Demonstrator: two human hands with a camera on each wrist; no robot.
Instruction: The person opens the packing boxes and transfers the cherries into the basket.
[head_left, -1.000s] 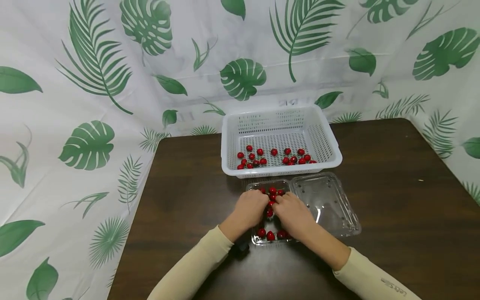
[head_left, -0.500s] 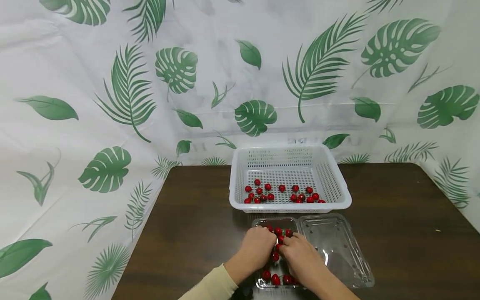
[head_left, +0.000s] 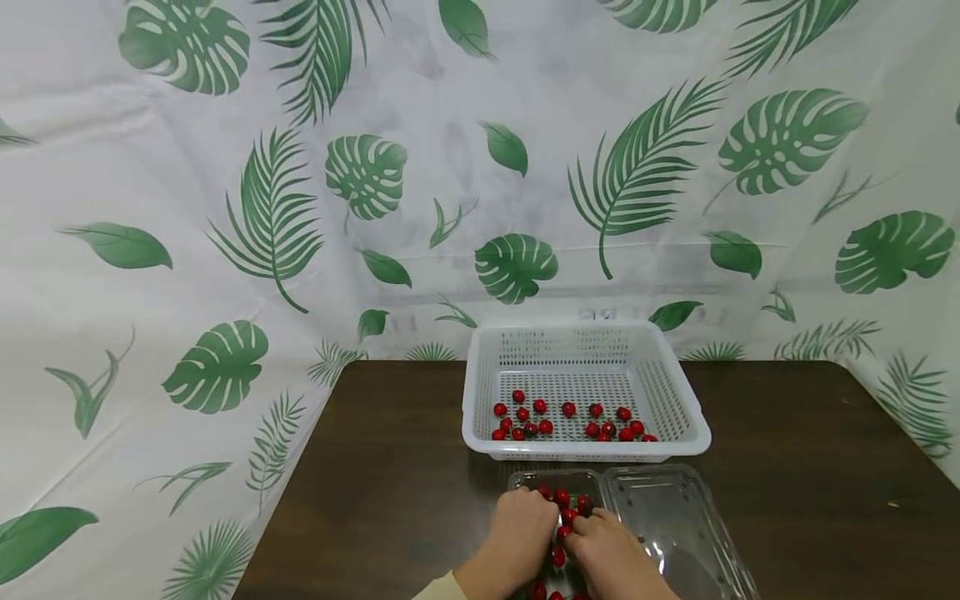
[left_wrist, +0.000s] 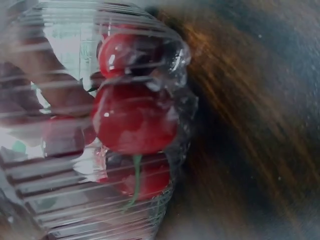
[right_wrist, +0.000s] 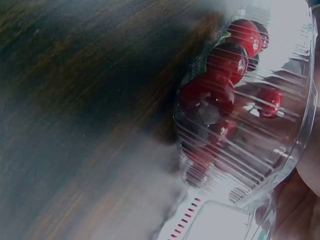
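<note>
A clear plastic clamshell box (head_left: 564, 474) lies at the bottom of the head view, holding several red cherries (head_left: 558, 557). My left hand (head_left: 522, 533) reaches into its left side with fingers bent downward. Facing it, my right hand (head_left: 611, 554) reaches into the right side, thumb and fingers close to the middle row of cherries. Through the ribbed wall in the left wrist view, a fingertip comes down right at a cherry (left_wrist: 62, 136). Another cherry (right_wrist: 270, 102) lies near the right fingers in the right wrist view. I cannot tell whether either hand pinches a cherry; the fingertips are mostly hidden.
The box's clear lid (head_left: 667, 510) is folded flat to the right. Behind it stands a white perforated basket (head_left: 588, 451) with several cherries (head_left: 545, 427) along its front. The dark wooden table (head_left: 397, 467) ends against a leaf-print cloth (head_left: 420, 283).
The head view has tilted upward, so the table, basket and box sit lower in it. Both hands have stayed inside the box, with only slight finger movement.
</note>
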